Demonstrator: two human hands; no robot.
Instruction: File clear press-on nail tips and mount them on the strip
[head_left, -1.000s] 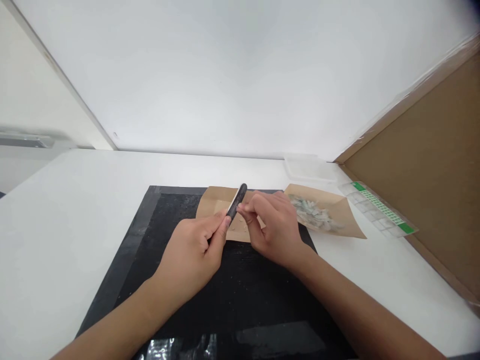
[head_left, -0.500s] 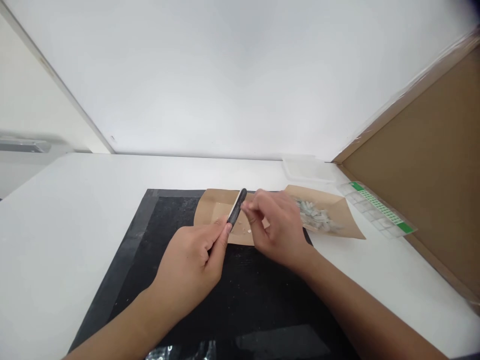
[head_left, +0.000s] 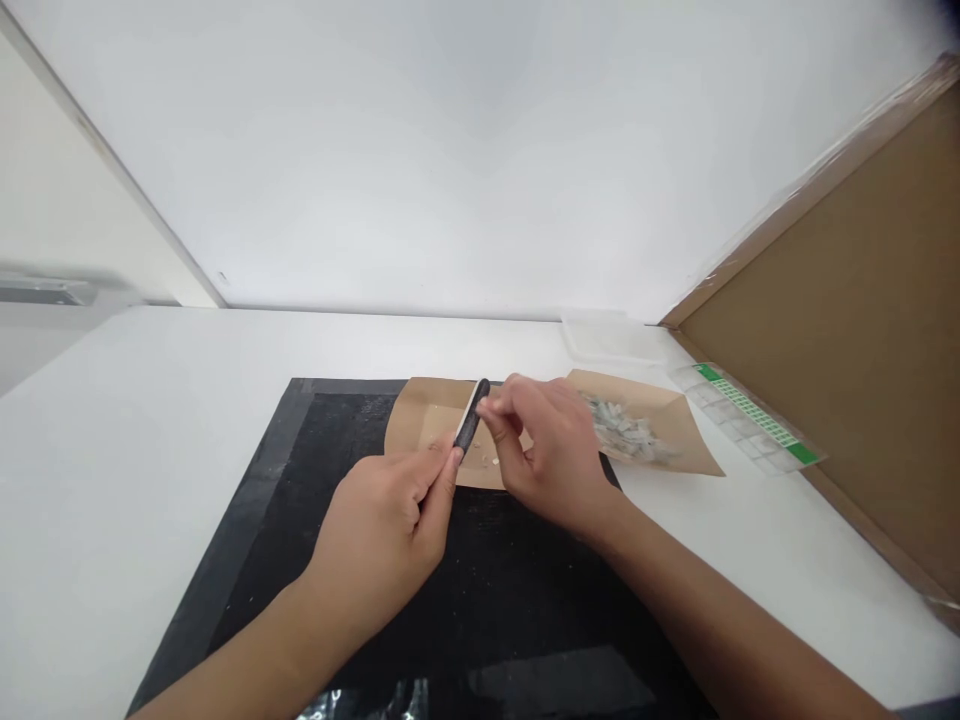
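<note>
My left hand (head_left: 386,525) pinches the lower end of a slim black piece with a pale edge (head_left: 472,418), which stands tilted up to the right. Thumb and index finger of my right hand (head_left: 551,450) are pressed together at the piece's upper right side; anything between them is too small to make out. Beneath lies a sheet of brown paper (head_left: 409,418) with small crumbs on it, partly covered by both hands.
A black mat (head_left: 525,590) lies under the hands. On the right, brown paper (head_left: 690,435) holds a heap of pale, greyish pieces (head_left: 626,428). Beyond are a clear lid-like tray (head_left: 611,338), a compartment box with a green strip (head_left: 750,415) and a cardboard wall (head_left: 847,330).
The whole view has shifted very slightly, with things a little further left. Both hands keep nearly the same pose around the black piece.
</note>
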